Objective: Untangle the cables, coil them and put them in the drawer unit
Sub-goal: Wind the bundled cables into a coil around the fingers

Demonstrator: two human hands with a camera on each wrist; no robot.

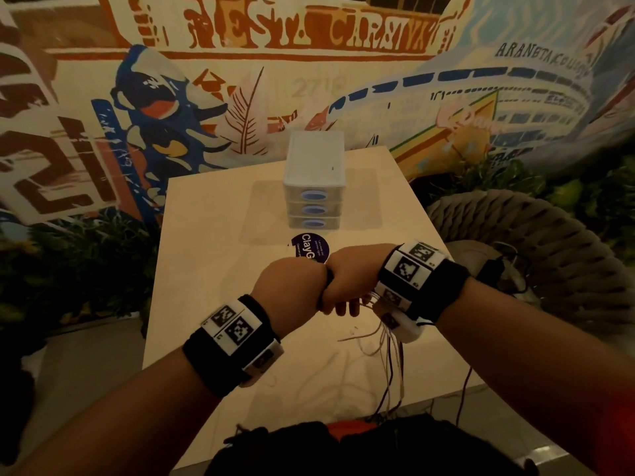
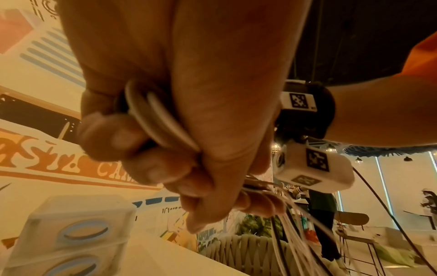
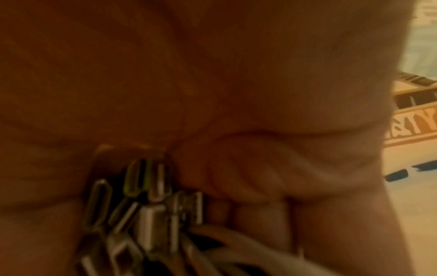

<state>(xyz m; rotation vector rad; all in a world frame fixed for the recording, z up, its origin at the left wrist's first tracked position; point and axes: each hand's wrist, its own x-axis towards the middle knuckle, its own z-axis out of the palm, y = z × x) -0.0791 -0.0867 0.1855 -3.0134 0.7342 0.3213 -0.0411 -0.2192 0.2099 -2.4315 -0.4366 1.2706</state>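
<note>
Above the near middle of the pale wooden table, we see our left hand and right hand pressed knuckle to knuckle. Each grip is curled tight around the bundle of thin white and dark cables, whose loose strands hang below the right hand toward the near table edge. In the left wrist view, looped white cable sits within the left hand's fingers. In the right wrist view, metal plug ends cluster at the palm. The white plastic three-drawer unit with blue oval handles stands at the far end, well apart, drawers closed.
</note>
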